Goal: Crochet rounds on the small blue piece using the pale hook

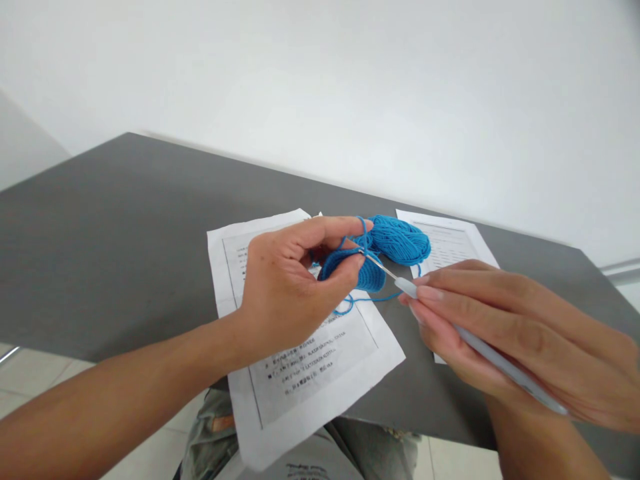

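Observation:
Pinched between thumb and fingers of my left hand [285, 287] is a small piece of blue crochet work [371, 275], its lower part curving out below the thumb. Blue yarn loops over the raised left index finger. My right hand [500, 327] grips a crochet hook [493, 357] with a grey-white handle, held like a pen. The hook's thin metal tip meets the top edge of the crochet work beside my left thumb. Just behind lies a skein of blue yarn [401, 240], partly hidden by the left fingers. A loose strand runs below the work toward my right hand.
A printed sheet [320, 393] lies under my left hand and hangs over the table's near edge. Another printed sheet [450, 240] lies to the right, partly under the skein. The dark grey table [125, 247] stands against a white wall [320, 87].

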`<act>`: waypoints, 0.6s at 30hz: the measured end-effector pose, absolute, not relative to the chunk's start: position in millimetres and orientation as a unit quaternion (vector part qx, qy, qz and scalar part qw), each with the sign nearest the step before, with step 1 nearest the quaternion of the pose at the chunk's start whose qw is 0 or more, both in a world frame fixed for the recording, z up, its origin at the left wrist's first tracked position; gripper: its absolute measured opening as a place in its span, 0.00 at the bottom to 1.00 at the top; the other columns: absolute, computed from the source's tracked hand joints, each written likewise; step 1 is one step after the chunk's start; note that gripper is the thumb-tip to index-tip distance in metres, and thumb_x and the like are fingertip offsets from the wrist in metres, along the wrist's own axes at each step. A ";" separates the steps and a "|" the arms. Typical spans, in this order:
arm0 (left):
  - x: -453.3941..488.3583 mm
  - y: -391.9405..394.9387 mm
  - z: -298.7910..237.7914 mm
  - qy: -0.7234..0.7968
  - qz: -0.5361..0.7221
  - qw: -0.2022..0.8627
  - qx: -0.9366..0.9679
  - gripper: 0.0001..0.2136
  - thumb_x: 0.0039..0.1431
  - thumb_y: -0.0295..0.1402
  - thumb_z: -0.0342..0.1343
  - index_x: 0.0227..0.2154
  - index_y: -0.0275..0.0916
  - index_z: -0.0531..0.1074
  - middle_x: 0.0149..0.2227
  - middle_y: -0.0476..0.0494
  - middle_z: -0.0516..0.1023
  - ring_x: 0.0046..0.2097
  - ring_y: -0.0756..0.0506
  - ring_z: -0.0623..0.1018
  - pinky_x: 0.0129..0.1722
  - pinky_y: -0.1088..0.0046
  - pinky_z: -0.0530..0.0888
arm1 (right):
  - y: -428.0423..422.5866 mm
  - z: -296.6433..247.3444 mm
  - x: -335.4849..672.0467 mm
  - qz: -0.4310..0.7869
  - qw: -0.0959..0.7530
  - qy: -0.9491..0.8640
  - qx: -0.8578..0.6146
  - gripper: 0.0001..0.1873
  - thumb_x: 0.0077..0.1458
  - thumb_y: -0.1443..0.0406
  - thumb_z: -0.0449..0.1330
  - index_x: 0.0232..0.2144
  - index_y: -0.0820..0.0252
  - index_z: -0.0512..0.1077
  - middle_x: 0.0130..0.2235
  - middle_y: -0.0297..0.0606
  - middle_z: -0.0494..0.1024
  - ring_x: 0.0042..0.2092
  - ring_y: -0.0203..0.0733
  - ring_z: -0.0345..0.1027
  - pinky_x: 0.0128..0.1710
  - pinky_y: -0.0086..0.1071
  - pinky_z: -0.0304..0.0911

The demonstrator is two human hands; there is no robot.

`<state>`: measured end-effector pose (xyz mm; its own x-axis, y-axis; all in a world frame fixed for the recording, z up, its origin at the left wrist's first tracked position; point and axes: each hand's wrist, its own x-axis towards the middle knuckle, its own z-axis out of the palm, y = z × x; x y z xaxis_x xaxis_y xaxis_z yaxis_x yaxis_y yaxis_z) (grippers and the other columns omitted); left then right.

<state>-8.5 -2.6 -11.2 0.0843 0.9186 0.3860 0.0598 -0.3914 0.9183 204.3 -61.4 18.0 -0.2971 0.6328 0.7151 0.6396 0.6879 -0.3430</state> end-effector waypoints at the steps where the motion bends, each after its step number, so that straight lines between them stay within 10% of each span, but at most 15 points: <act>1: -7.9 -2.1 -12.5 0.390 0.558 0.376 0.629 0.13 0.58 0.26 0.68 0.45 0.42 0.88 0.38 0.48 0.90 0.36 0.47 0.85 0.38 0.72 0.83 | -62.8 20.0 202.9 -0.068 0.416 -0.825 -0.378 0.18 0.57 0.73 0.75 0.45 0.46 0.86 0.37 0.34 0.89 0.35 0.48 0.84 0.35 0.38 0.84; 18: -10.1 3.3 -13.3 0.347 0.564 0.105 0.742 0.12 0.61 0.22 0.65 0.42 0.43 0.88 0.39 0.49 0.92 0.37 0.45 0.90 0.44 0.71 0.84 | -58.6 13.8 194.2 -0.180 0.380 -0.844 -0.334 0.09 0.61 0.74 0.72 0.41 0.57 0.83 0.37 0.40 0.88 0.34 0.44 0.83 0.34 0.35 0.84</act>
